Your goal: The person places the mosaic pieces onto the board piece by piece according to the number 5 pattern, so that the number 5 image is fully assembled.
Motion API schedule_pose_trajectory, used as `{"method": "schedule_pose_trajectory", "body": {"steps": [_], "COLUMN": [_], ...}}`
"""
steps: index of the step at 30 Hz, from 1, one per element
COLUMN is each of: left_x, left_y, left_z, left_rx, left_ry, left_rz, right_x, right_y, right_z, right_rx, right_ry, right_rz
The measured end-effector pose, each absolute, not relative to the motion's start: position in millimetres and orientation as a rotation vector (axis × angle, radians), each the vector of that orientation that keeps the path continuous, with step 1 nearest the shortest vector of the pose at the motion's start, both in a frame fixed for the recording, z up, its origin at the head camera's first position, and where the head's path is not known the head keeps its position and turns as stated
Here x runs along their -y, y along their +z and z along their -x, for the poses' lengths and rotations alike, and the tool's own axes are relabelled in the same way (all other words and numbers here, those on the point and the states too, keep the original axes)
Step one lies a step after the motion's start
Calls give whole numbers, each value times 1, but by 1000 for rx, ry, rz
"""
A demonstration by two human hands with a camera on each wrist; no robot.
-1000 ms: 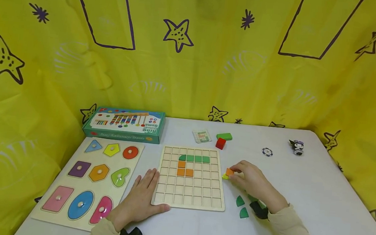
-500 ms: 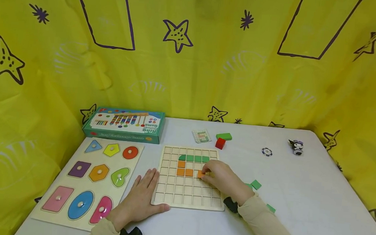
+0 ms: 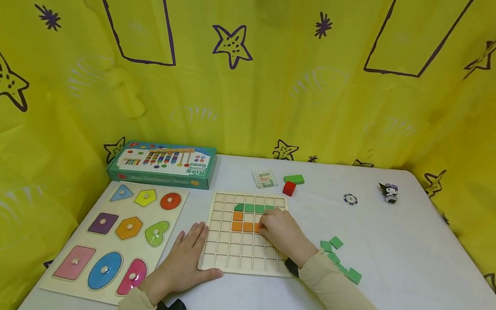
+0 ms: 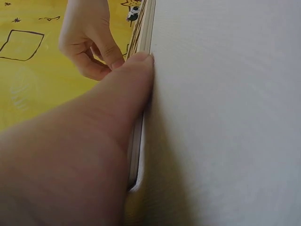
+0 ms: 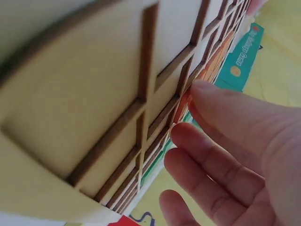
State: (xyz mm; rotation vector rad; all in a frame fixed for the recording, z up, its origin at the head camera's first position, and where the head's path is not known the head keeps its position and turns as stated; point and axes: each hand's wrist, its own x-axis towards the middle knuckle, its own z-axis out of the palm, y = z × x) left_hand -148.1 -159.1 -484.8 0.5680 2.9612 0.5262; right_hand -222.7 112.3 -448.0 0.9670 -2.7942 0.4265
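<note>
A wooden grid board [image 3: 238,263] lies on the table. My left hand [image 3: 186,258] rests flat against its left edge, fingers straight, thumb along the near corner. Over the board, my right hand [image 3: 283,232] pinches an orange square tile [image 3: 257,227] at a cell; the right wrist view has thumb [image 5: 202,89] and forefinger close on it. To its left sit orange tiles [image 3: 237,225] forming an L shape. A row of green tiles [image 3: 249,208] lies farther back, its right end partly covered by the right hand.
Loose green tiles [image 3: 354,276] lie right of the board. Behind it are a pattern card [image 3: 265,179], a red block [image 3: 289,188] and a green block [image 3: 294,179]. A shape puzzle [image 3: 66,284] and game box [image 3: 168,181] stand left; a chip [image 3: 350,199] and figurine [image 3: 390,193] right.
My right hand has carried the orange tile leftward from beside the board to a cell right of the other orange tiles. The left hand has stayed in place.
</note>
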Motion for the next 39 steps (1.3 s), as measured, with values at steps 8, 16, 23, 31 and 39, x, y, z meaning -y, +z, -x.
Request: {"method": "schedule_pose_trajectory", "body": {"steps": [8, 16, 23, 31, 39], "left_x": [157, 160, 162, 162, 162], "left_y": [-484, -484, -485, -487, -485], "left_z": [149, 150, 149, 149, 148], "left_rx": [-2961, -2977, -2969, -2972, -2985], "left_ry": [527, 501, 513, 513, 511], "left_rz": [-591, -602, -580, -589, -590], "right_x": [-159, -197, -196, -193, -197], "right_y": [-439, -442, -450, -450, -444], "right_z": [219, 215, 215, 218, 217], "right_rx": [2907, 3029, 3065, 3076, 3085], "right_ry": [648, 650, 641, 634, 651], "right_rz": [-756, -683, -576, -620, -660]}}
